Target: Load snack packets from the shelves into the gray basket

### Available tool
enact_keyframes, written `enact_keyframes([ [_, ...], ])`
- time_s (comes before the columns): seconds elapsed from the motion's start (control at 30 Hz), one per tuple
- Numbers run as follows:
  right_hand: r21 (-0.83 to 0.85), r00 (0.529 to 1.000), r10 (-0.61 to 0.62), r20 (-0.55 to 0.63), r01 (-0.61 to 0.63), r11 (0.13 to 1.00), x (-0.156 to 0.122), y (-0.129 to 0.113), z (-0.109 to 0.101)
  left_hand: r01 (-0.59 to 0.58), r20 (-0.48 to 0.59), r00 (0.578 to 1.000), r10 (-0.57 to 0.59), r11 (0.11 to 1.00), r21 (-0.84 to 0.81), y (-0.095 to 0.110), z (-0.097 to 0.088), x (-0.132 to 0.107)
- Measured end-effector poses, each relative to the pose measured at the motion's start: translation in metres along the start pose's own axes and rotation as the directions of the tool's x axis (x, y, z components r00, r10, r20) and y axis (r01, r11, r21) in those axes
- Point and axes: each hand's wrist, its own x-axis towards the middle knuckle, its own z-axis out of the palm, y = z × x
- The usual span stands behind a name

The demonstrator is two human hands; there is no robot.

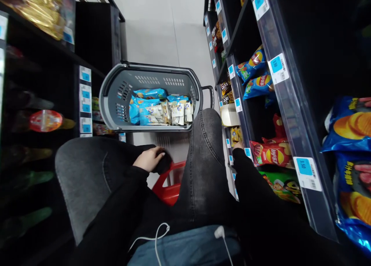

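My left hand (149, 159) rests between my knees, with its fingers and thumb apart beside a dark rounded thing that I cannot make out. My right hand (239, 145) reaches into a low shelf on the right, at small yellow snack packets (235, 135); its fingers are mostly hidden, so a hold cannot be seen. In front of my knees stands a grey shopping basket (106, 94). Inside lie blue snack bags (150, 93) and several small cream-coloured packets (177, 111).
Black shelves flank both sides, with price tags (277, 68) on their edges. On the right are red chip bags (272, 152), blue chip bags (259, 84) and a white box (230, 115). Bottles (46, 121) line the left. A red stool (168, 194) shows beneath me.
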Motion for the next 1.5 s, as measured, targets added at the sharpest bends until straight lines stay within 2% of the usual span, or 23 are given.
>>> enact_keyframes([
  [0.1,-0.080,1.000,-0.006,-0.028,0.004,0.997,-0.012,-0.009,-0.001,-0.023,-0.003,1.000,0.023,0.999,0.024,0.002,0.000,0.002],
  [0.2,-0.142,0.997,-0.044,-0.060,0.035,0.989,-0.038,-0.022,-0.002,-0.053,-0.003,0.999,0.054,0.998,0.043,0.002,0.001,0.004],
  [0.3,-0.178,0.994,-0.073,-0.080,0.058,0.982,-0.073,-0.031,-0.020,-0.091,-0.023,0.996,0.092,0.995,0.027,0.003,0.001,0.003],
  [0.4,-0.185,0.979,-0.108,-0.174,0.076,0.980,-0.113,-0.031,-0.073,-0.143,-0.080,0.987,0.138,0.988,-0.059,0.007,-0.001,0.000],
  [0.43,-0.145,0.955,-0.141,-0.262,0.105,0.984,-0.126,-0.031,-0.098,-0.160,-0.110,0.983,0.148,0.981,-0.105,0.008,-0.002,-0.001],
  [0.5,0.084,0.879,-0.159,-0.449,0.219,0.972,-0.150,-0.035,-0.148,-0.197,-0.185,0.970,0.157,0.954,-0.227,0.012,-0.005,-0.004],
  [0.53,0.252,0.858,-0.136,-0.496,0.292,0.923,-0.161,-0.040,-0.170,-0.222,-0.225,0.962,0.156,0.925,-0.307,0.014,-0.006,-0.006],
  [0.6,0.568,0.862,-0.103,-0.497,0.413,0.712,-0.175,-0.060,-0.201,-0.299,-0.277,0.945,0.173,0.798,-0.522,0.017,-0.010,-0.010],
  [0.67,0.778,0.892,-0.144,-0.428,0.445,0.443,-0.182,-0.092,-0.211,-0.362,-0.285,0.932,0.223,0.542,-0.758,0.022,-0.014,-0.017],
  [0.73,0.898,0.914,-0.238,-0.329,0.381,0.221,-0.184,-0.131,-0.203,-0.378,-0.306,0.905,0.294,0.232,-0.896,0.028,-0.017,-0.028],
  [0.77,0.935,0.916,-0.293,-0.273,0.324,0.141,-0.186,-0.152,-0.194,-0.381,-0.332,0.888,0.319,0.102,-0.919,0.032,-0.018,-0.034],
  [0.83,0.978,0.902,-0.399,-0.162,0.199,0.054,-0.193,-0.189,-0.171,-0.409,-0.409,0.857,0.313,-0.067,-0.910,0.039,-0.020,-0.045],
  [0.87,0.987,0.886,-0.449,-0.118,0.154,0.045,-0.197,-0.204,-0.159,-0.434,-0.445,0.853,0.272,-0.105,-0.895,0.041,-0.020,-0.050],
  [0.93,0.990,0.840,-0.539,-0.059,0.119,0.077,-0.203,-0.223,-0.137,-0.482,-0.491,0.860,0.139,-0.099,-0.871,0.042,-0.020,-0.055],
  [1.03,0.974,0.788,-0.611,-0.073,0.187,0.124,-0.200,-0.229,-0.117,-0.492,-0.492,0.870,-0.021,0.001,-0.870,0.034,-0.020,-0.053],
  [1.1,0.972,0.751,-0.655,-0.090,0.209,0.106,-0.190,-0.224,-0.113,-0.474,-0.476,0.879,-0.029,0.053,-0.879,0.025,-0.021,-0.050],
  [1.17,0.975,0.690,-0.721,-0.070,0.202,0.098,-0.179,-0.219,-0.114,-0.458,-0.459,0.888,0.011,0.102,-0.883,0.019,-0.023,-0.047],
  [1.27,0.959,0.615,-0.788,-0.038,0.245,0.145,-0.169,-0.217,-0.118,-0.438,-0.434,0.898,0.073,0.225,-0.870,0.014,-0.026,-0.047],
  [1.37,0.936,0.605,-0.795,-0.048,0.304,0.175,-0.169,-0.219,-0.117,-0.470,-0.476,0.877,0.070,0.338,-0.815,0.014,-0.028,-0.049],
  [1.5,0.894,0.648,-0.750,-0.133,0.405,0.191,-0.174,-0.221,-0.111,-0.519,-0.545,0.837,0.050,0.385,-0.763,0.019,-0.031,-0.050],
])
